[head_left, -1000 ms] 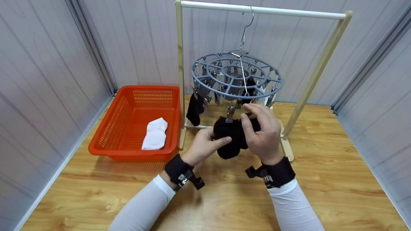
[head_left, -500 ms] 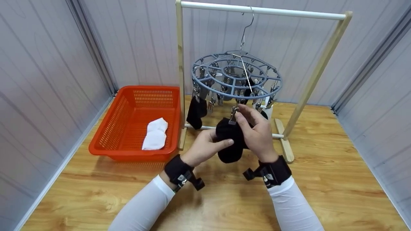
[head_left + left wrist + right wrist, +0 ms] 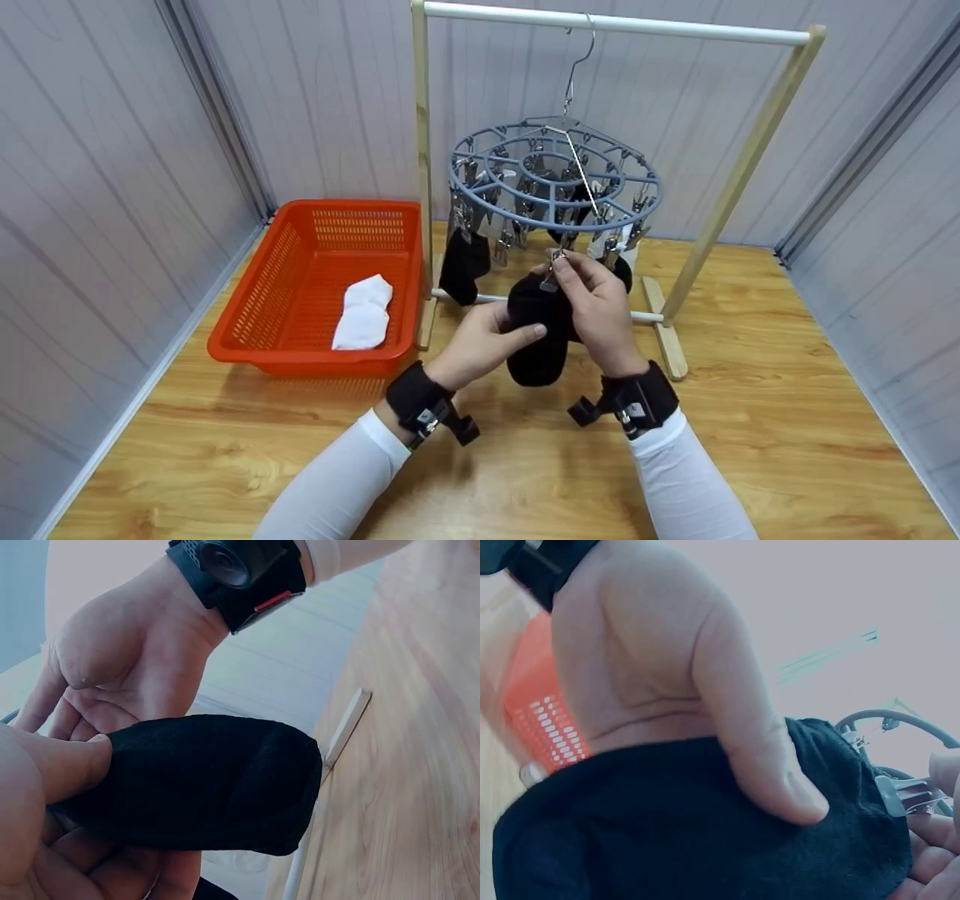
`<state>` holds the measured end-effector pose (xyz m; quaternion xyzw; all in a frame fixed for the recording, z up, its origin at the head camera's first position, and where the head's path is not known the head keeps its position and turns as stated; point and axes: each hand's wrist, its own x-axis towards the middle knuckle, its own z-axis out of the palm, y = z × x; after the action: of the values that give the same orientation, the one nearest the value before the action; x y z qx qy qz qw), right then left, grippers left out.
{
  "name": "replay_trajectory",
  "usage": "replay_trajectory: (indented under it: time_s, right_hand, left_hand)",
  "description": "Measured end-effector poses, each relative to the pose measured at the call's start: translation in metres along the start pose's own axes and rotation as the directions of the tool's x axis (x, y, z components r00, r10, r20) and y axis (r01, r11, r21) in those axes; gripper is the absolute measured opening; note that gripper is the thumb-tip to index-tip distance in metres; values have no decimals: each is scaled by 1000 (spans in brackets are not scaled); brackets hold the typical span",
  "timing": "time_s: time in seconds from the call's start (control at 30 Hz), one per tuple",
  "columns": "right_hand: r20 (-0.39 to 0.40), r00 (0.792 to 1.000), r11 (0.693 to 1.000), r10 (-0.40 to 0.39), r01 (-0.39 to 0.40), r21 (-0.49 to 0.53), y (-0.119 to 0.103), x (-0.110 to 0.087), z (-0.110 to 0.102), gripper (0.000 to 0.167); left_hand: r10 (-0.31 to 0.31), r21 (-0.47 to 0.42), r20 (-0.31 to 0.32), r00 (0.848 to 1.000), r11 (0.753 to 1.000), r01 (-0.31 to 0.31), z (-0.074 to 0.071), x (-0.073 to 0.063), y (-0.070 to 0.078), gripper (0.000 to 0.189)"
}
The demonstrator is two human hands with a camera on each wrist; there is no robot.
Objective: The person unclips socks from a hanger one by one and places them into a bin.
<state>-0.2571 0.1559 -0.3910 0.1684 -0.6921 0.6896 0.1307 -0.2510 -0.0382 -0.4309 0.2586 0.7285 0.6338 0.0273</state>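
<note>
A black sock (image 3: 538, 364) hangs from a metal clip (image 3: 550, 283) below the front of a round grey drying hanger (image 3: 553, 226). My left hand (image 3: 480, 341) grips the sock's left side, its thumb (image 3: 776, 780) lying across the front of the fabric. At the sock's top, my right hand (image 3: 604, 319) pinches the clip between thumb and fingers. In the right wrist view, the clip's jaws (image 3: 892, 796) overlap the sock's edge. The sock's rounded lower end (image 3: 277, 784) extends free of both hands in the left wrist view.
An orange basket (image 3: 315, 358) with a white sock (image 3: 361, 315) in it stands at the left. The hanger hooks onto a wooden stand's white top bar (image 3: 675, 26). Another black sock (image 3: 461, 266) hangs at the hanger's left side, among several metal clips.
The hanger has turned a little. My right hand has moved left and down from the sock's right side to the clip, which it now pinches. My left hand keeps its grip on the sock.
</note>
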Motion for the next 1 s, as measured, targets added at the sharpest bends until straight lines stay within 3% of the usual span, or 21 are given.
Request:
replay_trajectory:
  time_s: [0.3, 0.63, 0.77, 1.0]
  right_hand:
    - [-66, 997, 999, -28, 29, 26, -3, 0, 0, 29]
    - [-170, 975, 976, -140, 107, -190, -4, -2, -4, 24]
    - [-172, 964, 955, -203, 156, -254, -2, -2, -6, 22]
    - [-158, 946, 930, -282, 228, -290, -1, -2, -8, 15]
  left_hand:
    - [20, 67, -10, 1000, 998, -19, -7, 1, 2, 20]
    - [59, 146, -27, 998, 988, -54, -25, 0, 11, 19]
    - [62, 162, -7, 998, 985, -60, -24, 1, 12, 27]
    - [69, 165, 23, 997, 984, -72, -24, -1, 14, 22]
